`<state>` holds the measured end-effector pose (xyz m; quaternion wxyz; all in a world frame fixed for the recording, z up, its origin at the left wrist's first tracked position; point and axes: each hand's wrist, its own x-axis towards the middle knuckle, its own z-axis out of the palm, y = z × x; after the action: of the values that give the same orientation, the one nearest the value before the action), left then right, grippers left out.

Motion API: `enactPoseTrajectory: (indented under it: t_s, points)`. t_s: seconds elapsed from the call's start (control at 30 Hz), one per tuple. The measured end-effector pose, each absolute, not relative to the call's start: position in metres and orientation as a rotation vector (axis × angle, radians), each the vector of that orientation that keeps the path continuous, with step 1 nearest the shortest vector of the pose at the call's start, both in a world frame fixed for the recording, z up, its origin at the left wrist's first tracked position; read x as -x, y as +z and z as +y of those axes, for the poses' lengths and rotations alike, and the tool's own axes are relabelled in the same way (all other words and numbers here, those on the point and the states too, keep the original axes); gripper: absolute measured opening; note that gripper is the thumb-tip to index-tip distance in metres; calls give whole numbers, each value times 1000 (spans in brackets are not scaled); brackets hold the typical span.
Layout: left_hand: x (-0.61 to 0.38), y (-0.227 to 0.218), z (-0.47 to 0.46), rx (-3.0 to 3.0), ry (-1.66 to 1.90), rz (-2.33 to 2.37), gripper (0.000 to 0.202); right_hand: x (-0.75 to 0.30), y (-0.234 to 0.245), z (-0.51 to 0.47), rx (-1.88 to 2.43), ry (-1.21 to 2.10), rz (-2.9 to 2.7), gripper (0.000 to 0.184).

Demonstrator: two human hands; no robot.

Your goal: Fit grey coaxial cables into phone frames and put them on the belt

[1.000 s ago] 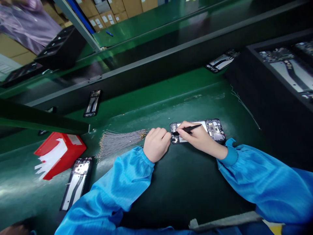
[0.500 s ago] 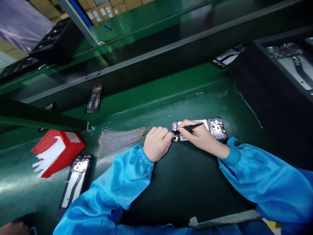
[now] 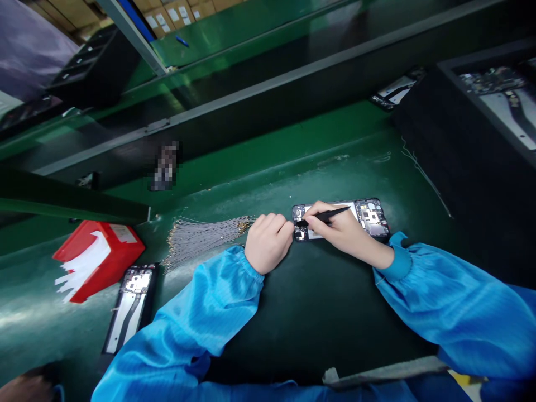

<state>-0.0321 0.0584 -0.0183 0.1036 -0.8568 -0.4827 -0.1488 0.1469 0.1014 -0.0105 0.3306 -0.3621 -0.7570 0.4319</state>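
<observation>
1. Fingers (image 3: pixel 315 210) of the right hand (image 3: pixel 340 230) pinch a slim black tool (image 3: pixel 323 217) much like a pen, its tip slanting down to the left end of an opened phone (image 3: pixel 371 218), right of the frame's centre.
2. The left hand (image 3: pixel 269 243) is curled, its knuckles up, right beside that same end; whether it grips anything underneath cannot be told.
3. Working well here probably calls for a light, shallow touch, so that the tip does not scratch the bare circuitry (image 3: pixel 298 213).
4. The left hand would best brace the phone's edge, as the smooth tabletop (image 3: pixel 318 312) may let it slide.
5. A bundle of thin wires (image 3: pixel 205 239) fans out at centre left, near the left sleeve (image 3: pixel 226 301), which could snag loose ends.
6. The red bin (image 3: pixel 130 250) at left bears a pale label (image 3: pixel 124 233), and cardboard boxes (image 3: pixel 170 6) at upper left carry white stickers (image 3: pixel 183 12); their print is too small to read. No brand is legible on the phone.
</observation>
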Motion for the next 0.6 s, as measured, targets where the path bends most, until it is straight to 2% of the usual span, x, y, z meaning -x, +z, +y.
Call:
enactPoseTrajectory:
  t_s: [0.37,0.6]
  points:
    - [32,-18,59,2555,-461,-1370,24,-146,-11,101,947,1111,-2010,12]
    - [32,-18,59,2567,-453,-1371,24,-146,-10,101,784,905,-2153,12]
